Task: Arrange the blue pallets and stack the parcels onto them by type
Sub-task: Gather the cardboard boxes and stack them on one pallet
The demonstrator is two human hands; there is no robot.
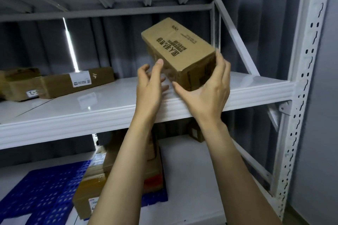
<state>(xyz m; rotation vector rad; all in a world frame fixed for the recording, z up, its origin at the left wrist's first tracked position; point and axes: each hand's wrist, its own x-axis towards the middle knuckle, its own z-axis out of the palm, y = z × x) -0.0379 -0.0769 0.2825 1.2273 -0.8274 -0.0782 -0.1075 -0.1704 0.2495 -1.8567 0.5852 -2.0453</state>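
A brown cardboard parcel [180, 49] with black print is tilted in the air above the right part of the white upper shelf [109, 107]. My right hand [206, 87] grips its near end, thumb below and fingers up its right side. My left hand [150, 82] is at the parcel's left side, thumb tip touching the cardboard and the other fingers loosely spread. On the lower shelf a blue pallet [45, 190] lies at the left, with several brown parcels [91, 188] stacked on its right part, partly hidden by my left forearm.
Two flat brown parcels [60, 84] with white labels lie at the left of the upper shelf. A small box [196, 133] sits at the back of the lower shelf. The rack's white perforated upright [300, 97] and a diagonal brace [237, 38] stand to the right.
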